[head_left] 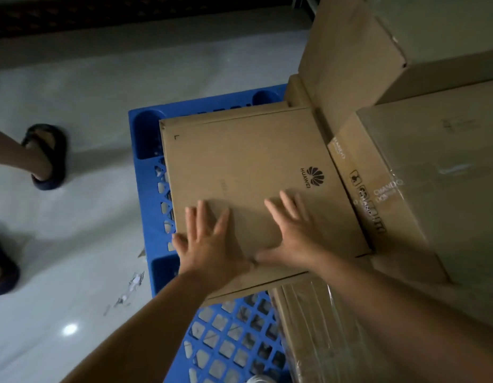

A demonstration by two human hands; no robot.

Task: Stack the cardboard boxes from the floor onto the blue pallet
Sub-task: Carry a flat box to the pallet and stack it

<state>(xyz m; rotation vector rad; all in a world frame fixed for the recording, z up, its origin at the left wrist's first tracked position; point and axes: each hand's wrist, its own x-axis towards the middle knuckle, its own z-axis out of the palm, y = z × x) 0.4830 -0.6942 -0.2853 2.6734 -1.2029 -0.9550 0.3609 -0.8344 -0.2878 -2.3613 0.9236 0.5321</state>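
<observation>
The person is pressing both flat, uncurled hands, the left hand (209, 244) and the right hand (292, 233), on the flat Huawei box (248, 167) lying along the blue pallet (228, 341)'s left edge. Sliding it squarely against the neighbouring taped box (400, 189) should keep the stack flush and stop it overhanging.

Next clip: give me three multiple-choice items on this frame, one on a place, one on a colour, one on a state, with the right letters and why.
1. Where does the flat box with the logo lie?
A. on the pallet
B. on the bare floor
C. on a shelf

2. What colour is the pallet?
A. red
B. blue
C. grey

3. How are the left hand and right hand?
A. clenched in fists
B. gripping a handle
C. flat on the box, fingers spread

Answers: 1 A, pallet grid shows around it; 2 B, plainly blue plastic; 3 C, both palms press its top.
</observation>
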